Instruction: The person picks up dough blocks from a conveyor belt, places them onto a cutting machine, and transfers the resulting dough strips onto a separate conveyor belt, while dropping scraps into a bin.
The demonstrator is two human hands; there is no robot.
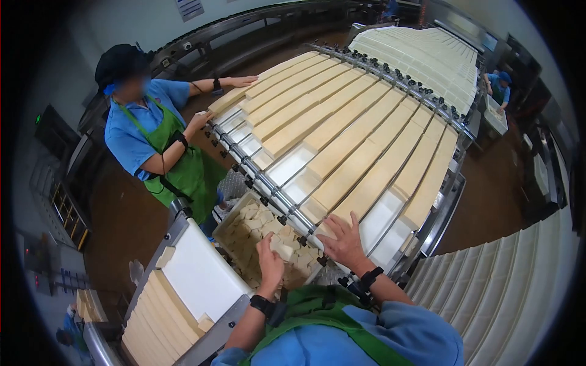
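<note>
Long pale-yellow strips [372, 161] of what looks like a soft, slab-like food lie side by side on a sloping white conveyor. My right hand [345, 241] rests on the near end of one strip, fingers spread. Lower left of it, my left hand [272, 263] hovers over a bin [221, 230] of broken pale pieces [253, 221], its fingers stretched upward. A whitish piece [282, 250] shows right beside those fingers; whether it is touched or lies in the bin I cannot make out. Dividing rods run between the strips toward a metal bar [268, 183] at the conveyor's near edge.
At the left, a co-worker [152, 122] in a green apron has both hands at the outermost strip. Another conveyor [204, 268] with stacked strips stands lower left. White ridged sheeting [494, 280] lies lower right. Farther right, another person [499, 88] bends over a white tray [495, 116].
</note>
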